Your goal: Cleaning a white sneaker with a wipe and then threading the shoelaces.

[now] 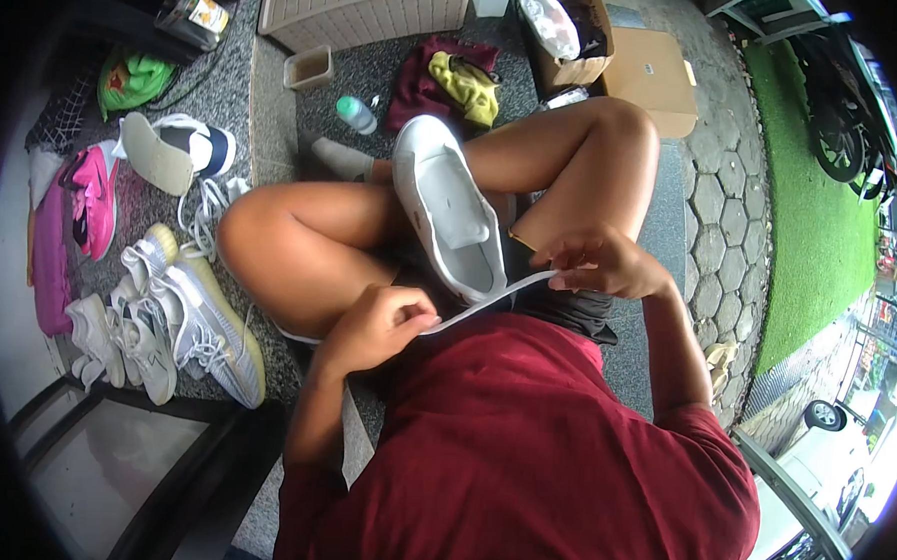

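Note:
A white shoelace (490, 301) stretches across my lap between my two hands. My left hand (378, 327) is closed, pinching the lace between thumb and fingers, and a loose length trails past it over my thigh. My right hand (604, 264) is higher and to the right, its fingers closed on the other end. Just beyond the lace, a white shoe (442, 195) without laces rests on my crossed legs, its opening facing up and its heel toward me. Neither hand touches the shoe.
Several white and grey sneakers (207, 320) lie at the left, near a pink shoe (94, 199) and a loose pile of laces (203, 214). Ahead are a bottle with a green cap (357, 115), a plastic tub (309, 69), maroon and yellow cloths (464, 89), and an open cardboard box (652, 81).

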A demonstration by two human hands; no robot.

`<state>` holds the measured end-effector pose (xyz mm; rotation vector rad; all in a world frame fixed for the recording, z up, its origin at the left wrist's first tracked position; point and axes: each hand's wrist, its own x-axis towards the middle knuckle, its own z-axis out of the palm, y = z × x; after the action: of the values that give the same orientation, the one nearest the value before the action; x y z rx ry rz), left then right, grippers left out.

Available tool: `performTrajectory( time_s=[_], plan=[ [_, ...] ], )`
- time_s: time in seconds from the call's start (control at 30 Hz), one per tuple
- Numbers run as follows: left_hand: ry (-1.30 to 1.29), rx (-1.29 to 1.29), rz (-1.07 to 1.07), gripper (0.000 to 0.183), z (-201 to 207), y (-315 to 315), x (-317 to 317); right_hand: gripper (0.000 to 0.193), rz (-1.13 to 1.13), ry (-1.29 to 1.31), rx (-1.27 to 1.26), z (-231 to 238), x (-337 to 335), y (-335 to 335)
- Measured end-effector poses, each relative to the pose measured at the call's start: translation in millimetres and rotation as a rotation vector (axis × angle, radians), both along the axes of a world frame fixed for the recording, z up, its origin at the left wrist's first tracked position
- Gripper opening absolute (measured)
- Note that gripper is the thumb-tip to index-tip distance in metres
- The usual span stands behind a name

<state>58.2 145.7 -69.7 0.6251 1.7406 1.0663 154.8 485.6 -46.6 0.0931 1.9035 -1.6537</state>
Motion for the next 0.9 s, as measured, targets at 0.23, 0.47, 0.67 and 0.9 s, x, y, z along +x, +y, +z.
performTrajectory(
  time_s=[0.23, 0.47, 0.67, 0.9],
  plan=[
    [0.648, 0.202, 0.219, 0.021, 69, -17, -47, 0.037, 0.044, 0.131, -0.232, 24, -52, 10],
    [0.904, 0.125, 0.396, 0.021, 81, -50, -62, 0.03, -0.035, 0.114, -0.417, 26, -88, -3],
    [0.458, 0.305, 0.401, 0.033, 70, -1, -58, 0.031, -0.143, 0.328, -0.591, 99, -133, -26],
    [0.486, 0.52, 0.33, 0.032, 43, 63, -80, 0.068, 0.085, 0.574, -0.743, 192, -218, 0]
  ],
)
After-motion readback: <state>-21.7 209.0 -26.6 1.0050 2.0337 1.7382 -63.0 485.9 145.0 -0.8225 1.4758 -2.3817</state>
